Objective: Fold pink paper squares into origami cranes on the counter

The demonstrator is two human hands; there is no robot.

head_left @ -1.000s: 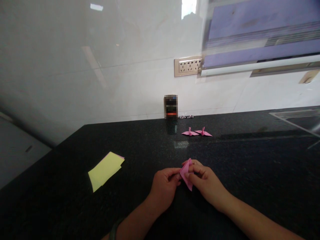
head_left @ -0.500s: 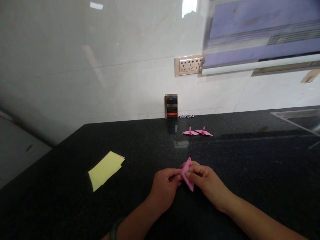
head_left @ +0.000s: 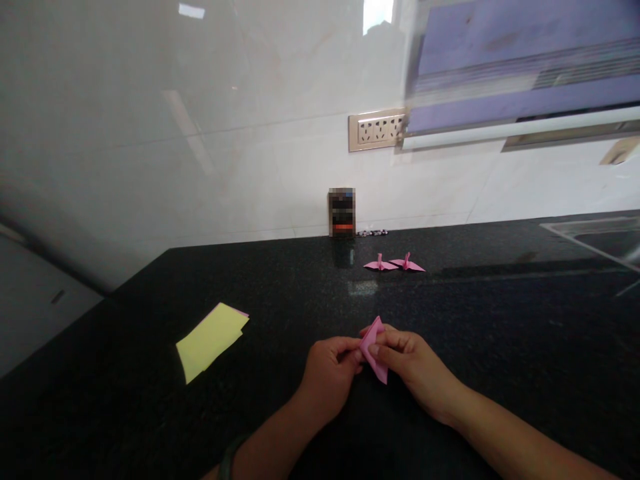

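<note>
A piece of folded pink paper (head_left: 375,357), pointed at its upper and lower ends, is held between my hands just above the dark countertop. My right hand (head_left: 417,363) pinches it from the right, the thumb on the near face and fingers behind. From the left, my left hand (head_left: 330,373) pinches its left edge between thumb and index finger; the fingertips there are partly hidden. Farther back stand two pink origami cranes, a left crane (head_left: 381,265) and a right crane (head_left: 408,265), their wings touching or nearly so.
Yellow paper sheets (head_left: 213,343) lie stacked at the left, with a pinkish edge showing beneath. Against the wall stands a small dark box (head_left: 342,217), blurred out, beside a beaded strand (head_left: 373,233). A sink edge (head_left: 590,243) is at the far right. A socket panel (head_left: 375,131) is on the wall.
</note>
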